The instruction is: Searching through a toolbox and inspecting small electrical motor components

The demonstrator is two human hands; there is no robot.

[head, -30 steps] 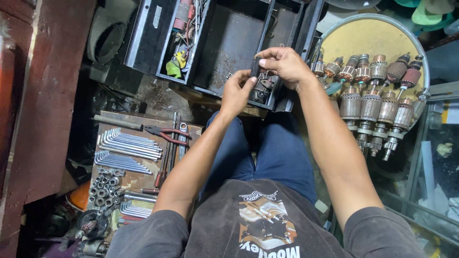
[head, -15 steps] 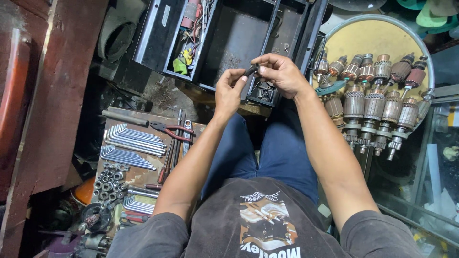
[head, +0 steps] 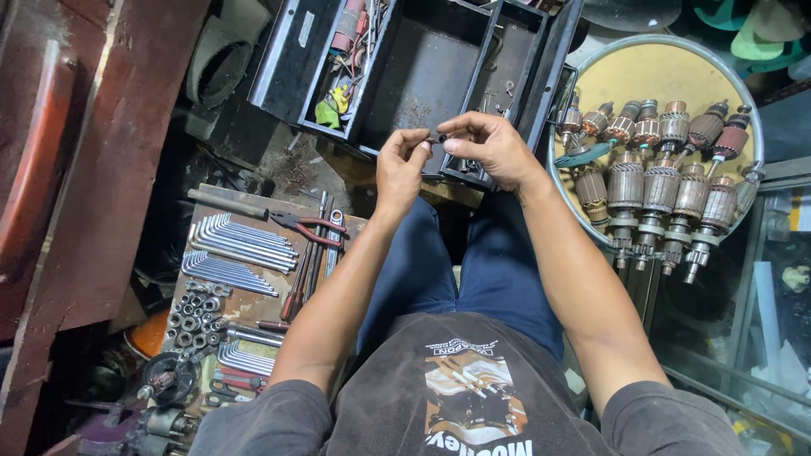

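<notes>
We pinch one small dark part [head: 438,138] between both hands, left hand [head: 400,169] and right hand [head: 488,150], fingers clenched on it, above one open black toolbox [head: 422,67]. Crowded edges: a round tray [head: 743,101] of motor rotors right, wrenches [head: 241,245] left.

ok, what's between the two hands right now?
In the head view, a small dark cylindrical part spans the gap, pinched between the left hand and the right hand. The open black toolbox lies behind it.

Small dark part [head: 439,138] mostly hidden between fingertips; toolbox [head: 405,67] top cut off by edge.
</notes>
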